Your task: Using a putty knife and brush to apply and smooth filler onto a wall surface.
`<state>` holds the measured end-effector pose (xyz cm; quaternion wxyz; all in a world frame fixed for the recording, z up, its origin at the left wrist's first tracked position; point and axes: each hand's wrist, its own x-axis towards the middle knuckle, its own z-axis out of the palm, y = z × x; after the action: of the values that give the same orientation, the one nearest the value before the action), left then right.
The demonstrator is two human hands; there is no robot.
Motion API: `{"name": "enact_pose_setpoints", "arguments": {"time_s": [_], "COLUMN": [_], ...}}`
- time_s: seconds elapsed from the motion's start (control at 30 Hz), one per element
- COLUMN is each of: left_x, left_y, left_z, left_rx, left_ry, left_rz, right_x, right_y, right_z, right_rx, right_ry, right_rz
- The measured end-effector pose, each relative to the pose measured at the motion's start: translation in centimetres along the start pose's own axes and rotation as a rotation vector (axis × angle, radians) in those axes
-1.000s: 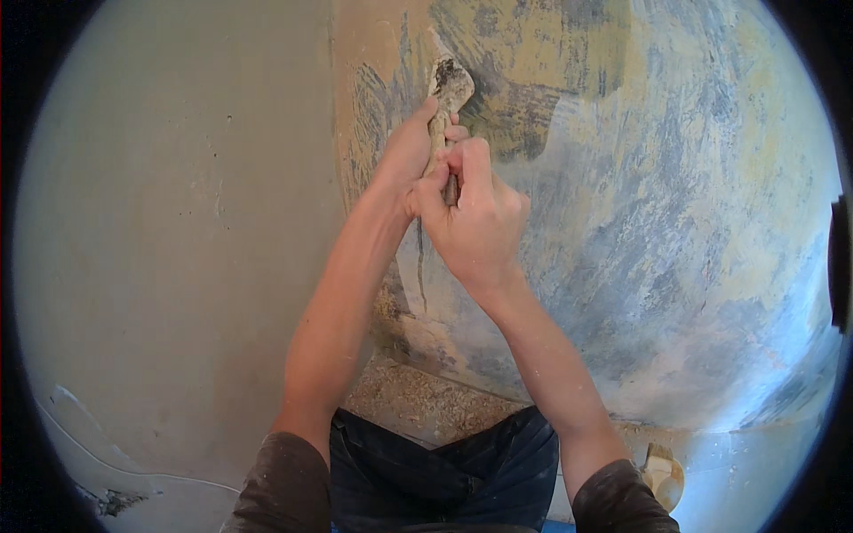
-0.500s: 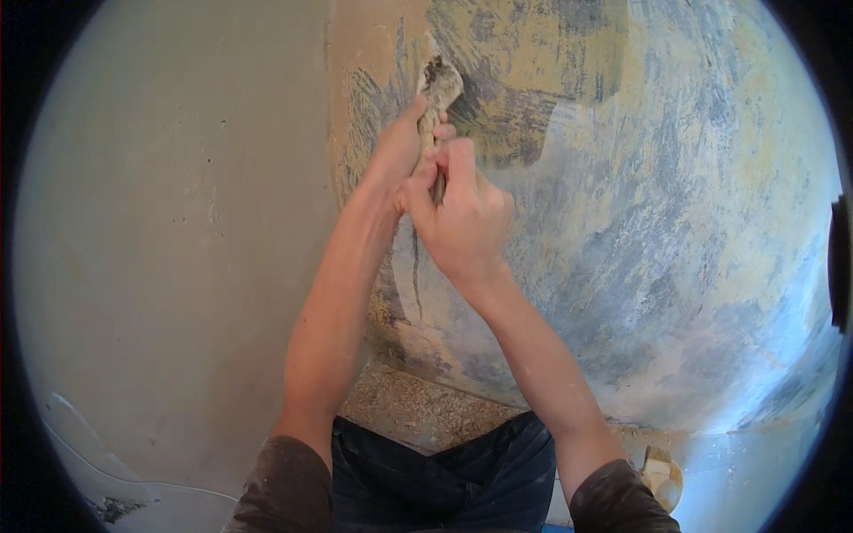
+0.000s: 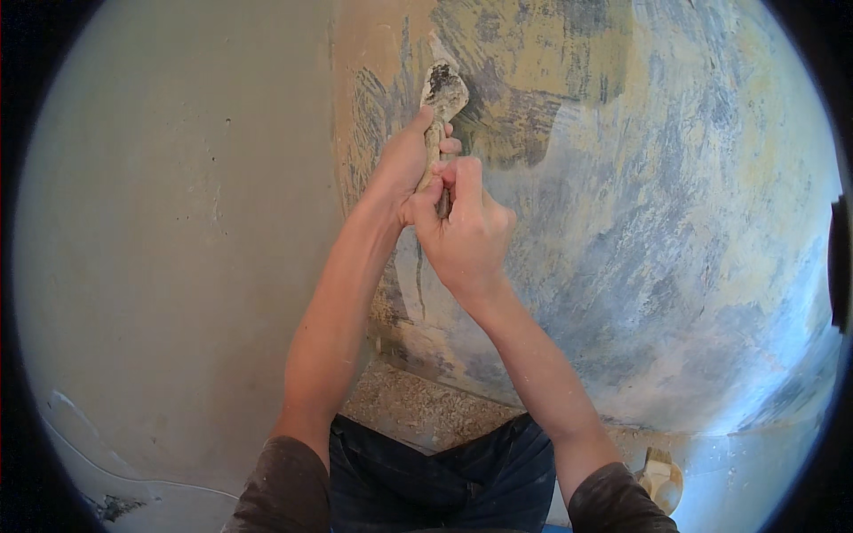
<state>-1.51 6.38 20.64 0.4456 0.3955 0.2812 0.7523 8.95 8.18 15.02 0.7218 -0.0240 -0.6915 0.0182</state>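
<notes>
A plaster-caked scraper (image 3: 446, 89) lies against the patchy wall (image 3: 622, 222), its blade pointing up and away from me. Wrapped around its handle just below the blade is my left hand (image 3: 407, 162), with the thumb along the left side. My right hand (image 3: 469, 233) closes on the lower end of the same handle, right below the left hand. Grey, ochre and dark streaks cover the wall around the blade. The blade's very tip is hard to tell from the pale smear there.
To the left stands a smooth grey-beige wall surface (image 3: 178, 266) with small pits. Crumbled debris (image 3: 422, 404) lies at the wall's foot before my legs. A pale wire (image 3: 151, 482) runs at lower left. At lower right sits a rounded yellowish thing with a brown top (image 3: 660, 480).
Both hands and the scraper have moved slightly down the wall, toward me. The grip of each hand on the handle stays the same.
</notes>
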Motion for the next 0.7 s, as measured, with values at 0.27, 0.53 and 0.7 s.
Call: {"name": "enact_pose_setpoints", "arguments": {"time_s": [0.27,0.53,0.7], "left_x": [0.9,1.6,1.2], "left_y": [3.0,2.9,3.3], "left_z": [1.5,1.6,2.4], "left_rx": [-0.038,0.097,0.067], "left_ry": [0.062,0.097,0.151], "left_rz": [-0.011,0.046,0.082], "right_x": [2.7,2.7,3.3], "right_y": [-0.1,0.1,-0.2], "right_z": [1.5,1.6,1.0], "right_rx": [-0.003,-0.006,-0.045], "right_ry": [0.063,0.024,-0.013], "right_rz": [-0.049,0.008,0.005]}}
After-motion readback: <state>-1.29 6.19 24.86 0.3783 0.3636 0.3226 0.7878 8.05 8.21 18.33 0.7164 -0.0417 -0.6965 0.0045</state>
